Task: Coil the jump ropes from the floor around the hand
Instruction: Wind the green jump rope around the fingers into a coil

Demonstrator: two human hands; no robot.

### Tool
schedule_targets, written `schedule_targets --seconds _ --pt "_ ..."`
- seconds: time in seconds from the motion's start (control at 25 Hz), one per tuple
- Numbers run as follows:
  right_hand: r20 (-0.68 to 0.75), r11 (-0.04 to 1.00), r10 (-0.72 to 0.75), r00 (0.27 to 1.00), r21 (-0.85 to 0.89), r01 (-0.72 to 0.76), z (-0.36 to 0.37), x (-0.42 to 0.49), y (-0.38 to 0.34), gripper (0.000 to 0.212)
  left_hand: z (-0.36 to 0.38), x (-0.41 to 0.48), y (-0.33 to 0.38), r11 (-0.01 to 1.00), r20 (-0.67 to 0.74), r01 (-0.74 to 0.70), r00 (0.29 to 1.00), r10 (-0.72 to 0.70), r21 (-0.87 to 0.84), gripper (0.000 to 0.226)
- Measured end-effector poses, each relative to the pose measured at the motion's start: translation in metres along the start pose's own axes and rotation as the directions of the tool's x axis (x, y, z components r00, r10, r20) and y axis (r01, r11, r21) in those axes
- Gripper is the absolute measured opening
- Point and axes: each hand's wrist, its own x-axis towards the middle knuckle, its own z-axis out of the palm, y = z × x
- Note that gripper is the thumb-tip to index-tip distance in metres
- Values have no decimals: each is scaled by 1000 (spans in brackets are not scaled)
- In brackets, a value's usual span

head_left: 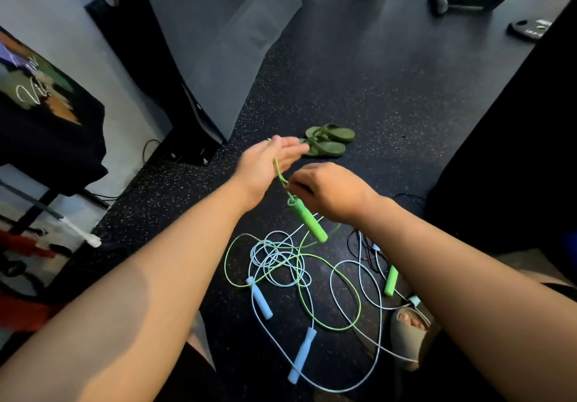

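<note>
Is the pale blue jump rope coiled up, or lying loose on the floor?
Loose. The pale blue jump rope sprawls in tangled loops on the speckled black floor, untouched.

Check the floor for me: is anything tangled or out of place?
Yes. The green rope and the blue rope lie looped through each other on the floor, so the green one pinched by the right hand may drag the blue one up. A thin black cord lies among the loops on the right.

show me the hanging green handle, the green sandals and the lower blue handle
hanging green handle (311, 222), head view, middle of its grip
green sandals (334, 149), head view, heel of the nearer sandal
lower blue handle (302, 354), head view, middle of its grip
</note>
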Motion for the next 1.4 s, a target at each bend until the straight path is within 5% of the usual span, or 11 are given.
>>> schedule_targets --seconds 0.08,0.16,0.36,0.6,0.76,0.88,1.12,1.24,1.4 --pt "-50 992 -39 998 -121 32 -11 -2 1 37 6 0 -16 950 37 -24 999 13 310 38" --pt "-57 992 -73 996 -106 67 -20 -6 7 34 9 -1 -29 912 56 35 996 -64 409 38" --pt "-71 997 -20 997 75 25 -41 -11 29 39 19 -24 -29 947 342 244 889 -305 210 42" --pt "-105 896 254 962 400 -193 -27 -19 49 41 35 -36 -4 921 525 367 813 -252 -127 49" --pt "60 688 470 881 600 -408 5 -20 45 45 31 -31 11 809 387 354 906 -172 -470 41" --pt "254 598 476 842 609 -522 20 -25 38 44 24 -25 18 792 242 258 960 -143 -553 37" --pt "417 716 388 822 425 -554 21 -31 22 38 5 -13 23 824 52 61 998 -38 -564 38" --pt "397 923 256 881 171 -345 10 -28 7 38 3 -10 16 875 22 31 999 -23 -484 34" --pt "293 990 142 946 -19 -143 -3 -19 -7 36 8 -7 0 990 -30 22 999 -27 -140 34"
